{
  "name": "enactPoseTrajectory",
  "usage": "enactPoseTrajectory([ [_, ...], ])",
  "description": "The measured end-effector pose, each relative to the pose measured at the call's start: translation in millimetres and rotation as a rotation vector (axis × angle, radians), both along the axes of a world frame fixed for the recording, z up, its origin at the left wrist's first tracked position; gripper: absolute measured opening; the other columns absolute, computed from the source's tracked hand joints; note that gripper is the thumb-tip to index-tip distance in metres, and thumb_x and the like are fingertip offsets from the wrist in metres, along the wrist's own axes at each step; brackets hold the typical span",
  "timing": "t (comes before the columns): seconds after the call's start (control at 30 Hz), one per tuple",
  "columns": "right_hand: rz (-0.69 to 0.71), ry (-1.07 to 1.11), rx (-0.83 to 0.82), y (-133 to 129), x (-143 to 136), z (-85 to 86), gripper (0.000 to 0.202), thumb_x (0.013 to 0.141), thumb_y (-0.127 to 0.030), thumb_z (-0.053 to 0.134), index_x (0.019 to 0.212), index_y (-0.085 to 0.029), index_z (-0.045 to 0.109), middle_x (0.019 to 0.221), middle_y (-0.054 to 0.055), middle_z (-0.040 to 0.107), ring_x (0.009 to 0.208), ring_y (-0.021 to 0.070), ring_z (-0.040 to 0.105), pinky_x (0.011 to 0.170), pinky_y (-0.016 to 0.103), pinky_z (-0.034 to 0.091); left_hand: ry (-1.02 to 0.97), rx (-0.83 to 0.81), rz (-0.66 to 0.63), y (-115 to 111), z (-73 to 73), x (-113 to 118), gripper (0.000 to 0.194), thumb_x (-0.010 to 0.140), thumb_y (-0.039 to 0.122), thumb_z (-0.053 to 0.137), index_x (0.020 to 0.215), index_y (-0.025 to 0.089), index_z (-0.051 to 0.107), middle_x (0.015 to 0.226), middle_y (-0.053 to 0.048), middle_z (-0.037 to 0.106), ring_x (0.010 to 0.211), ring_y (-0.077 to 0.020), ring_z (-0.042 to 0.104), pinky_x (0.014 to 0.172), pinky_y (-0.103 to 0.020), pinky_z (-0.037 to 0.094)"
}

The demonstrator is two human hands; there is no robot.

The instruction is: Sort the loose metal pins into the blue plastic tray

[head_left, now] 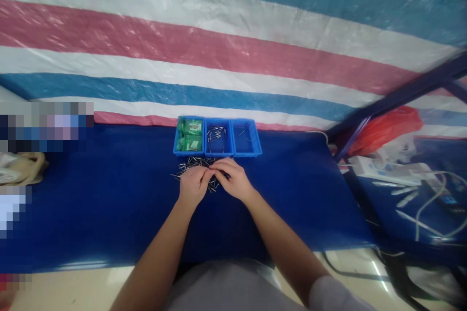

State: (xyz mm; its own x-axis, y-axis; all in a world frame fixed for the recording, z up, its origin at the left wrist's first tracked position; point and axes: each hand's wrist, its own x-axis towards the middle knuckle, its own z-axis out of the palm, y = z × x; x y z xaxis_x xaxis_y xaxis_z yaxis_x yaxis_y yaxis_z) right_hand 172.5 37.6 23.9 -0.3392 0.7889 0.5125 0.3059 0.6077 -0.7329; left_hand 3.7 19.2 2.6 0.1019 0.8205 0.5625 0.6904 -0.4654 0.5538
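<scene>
My left hand [192, 185] and my right hand [233, 179] meet at their fingertips over a pile of small dark and silvery metal pieces [197, 161] on the blue table. Both hands have their fingers pinched together; anything between them is too small to make out. Just beyond the pile stand three blue bins side by side. The left bin [175, 148] holds green packets [193, 127]. In the middle bin [219, 152] lie several thin metal pieces [216, 133]. A few thin pieces lie in the right bin [256, 138].
A striped plastic sheet [219, 53] hangs behind the blue table [120, 204]. To the right are a dark metal frame [394, 92], a red bag [386, 129], a white power strip [375, 167] and cables. A beige object [32, 167] sits at the left edge beside blurred-out patches.
</scene>
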Motion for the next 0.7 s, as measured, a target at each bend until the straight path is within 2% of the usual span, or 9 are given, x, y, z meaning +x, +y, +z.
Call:
enactPoseTrajectory([
  [0.1, -0.044, -0.004, -0.028, -0.9, 0.1, 2.8, 0.016, 0.094, -0.024, 0.059, 0.103, -0.024, 0.072, 0.100, 0.008, 0.067, 0.093, 0.0198, 0.065, 0.084, 0.037, 0.057, -0.028, 0.011, 0.040, -1.2, -1.8, -0.2, 0.026, 0.096, 0.033, 0.050, 0.084, 0.019, 0.068, 0.077, -0.003, 0.072, 0.069, -0.0136, 0.067, 0.070, -0.026, 0.050],
  [0.2, -0.080, 0.058, -0.114, -1.1, -0.6, 4.3, 0.015, 0.093, -0.028, 0.061, 0.100, -0.023, 0.073, 0.097, 0.007, 0.063, 0.073, 0.0142, 0.062, 0.068, 0.031, 0.057, -0.089, 0.030, 0.093, -3.5, -1.6, 0.0, 0.022, 0.095, 0.031, 0.050, 0.094, 0.019, 0.068, 0.086, -0.005, 0.074, 0.075, -0.0143, 0.069, 0.071, -0.025, 0.052],
  [0.27, -0.084, 0.129, -0.196, -1.1, -2.0, 3.8, 0.014, 0.092, -0.029, 0.062, 0.098, -0.022, 0.073, 0.096, 0.006, 0.065, 0.068, 0.0124, 0.061, 0.064, 0.029, 0.056, -0.121, 0.022, 0.111, -4.5, -0.3, 0.9, 0.021, 0.094, 0.030, 0.051, 0.100, 0.019, 0.068, 0.087, -0.005, 0.074, 0.073, -0.0133, 0.069, 0.069, -0.024, 0.052],
  [0.37, -0.079, 0.272, -0.338, -1.0, -5.1, 0.6, 0.015, 0.089, -0.034, 0.066, 0.093, -0.021, 0.071, 0.093, 0.006, 0.070, 0.077, 0.0158, 0.067, 0.068, 0.029, 0.057, -0.125, 0.017, 0.079, -4.1, 0.8, 3.3, 0.018, 0.090, 0.030, 0.059, 0.102, 0.019, 0.068, 0.070, 0.000, 0.069, 0.058, -0.0102, 0.063, 0.063, -0.022, 0.050],
  [0.47, -0.084, 0.387, -0.481, -0.5, -7.4, -3.2, 0.021, 0.083, -0.039, 0.073, 0.090, -0.019, 0.070, 0.087, 0.006, 0.074, 0.074, 0.0170, 0.070, 0.067, 0.029, 0.059, -0.102, 0.016, 0.053, -2.0, -0.2, 4.9, 0.019, 0.089, 0.032, 0.061, 0.100, 0.020, 0.069, 0.060, 0.003, 0.063, 0.053, -0.0097, 0.060, 0.062, -0.022, 0.050],
  [0.57, -0.088, 0.409, -0.541, 0.8, -7.0, -4.4, 0.024, 0.079, -0.040, 0.076, 0.088, -0.018, 0.073, 0.083, 0.006, 0.076, 0.069, 0.0174, 0.070, 0.063, 0.030, 0.058, -0.097, -0.001, 0.052, -0.7, -2.0, 4.7, 0.018, 0.091, 0.031, 0.058, 0.100, 0.020, 0.070, 0.068, 0.001, 0.069, 0.061, -0.0113, 0.065, 0.067, -0.023, 0.051],
  [0.7, -0.111, 0.331, -0.483, 1.9, -3.6, -0.8, 0.020, 0.080, -0.037, 0.075, 0.089, -0.019, 0.076, 0.087, 0.006, 0.078, 0.073, 0.0189, 0.072, 0.068, 0.031, 0.059, -0.088, -0.006, 0.069, -0.6, -3.5, 2.7, 0.019, 0.093, 0.030, 0.055, 0.102, 0.020, 0.068, 0.086, -0.003, 0.074, 0.075, -0.0140, 0.071, 0.073, -0.024, 0.053],
])
